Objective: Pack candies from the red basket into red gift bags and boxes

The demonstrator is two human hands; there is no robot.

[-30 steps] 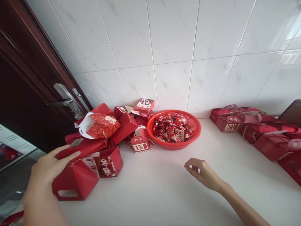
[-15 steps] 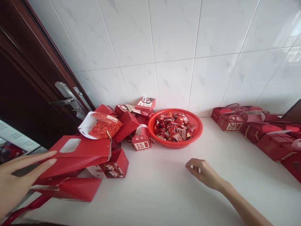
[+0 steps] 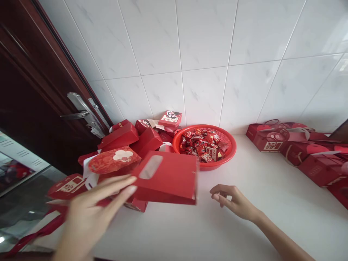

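box (image 3: 174, 174) pinched in blurred left hand (image 3: 95, 203), hiding part of basin (image 3: 233, 150), right hand (image 3: 236, 201) half-curled, empty

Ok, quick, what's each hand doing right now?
Left hand: closed on a red box, held by one end.
Right hand: open, loosely curled, nothing visible in it.

Looked like somebody's home, tbh, though which room was hard to tell. The far wall (image 3: 203, 36) was covered in big glossy pale tiles with grey streaks, and on the left was a dark reddish-brown door (image 3: 32, 72) with a silver lever handle (image 3: 78, 110), proper house-door stuff. A plain white tabletop (image 3: 174, 232) ran toward the tiles, with an everyday red plastic basket (image 3: 231, 154) of wrapped sweets (image 3: 202, 145) and red gift boxes (image 3: 119, 136) at left and right, so pretty domestic overall.
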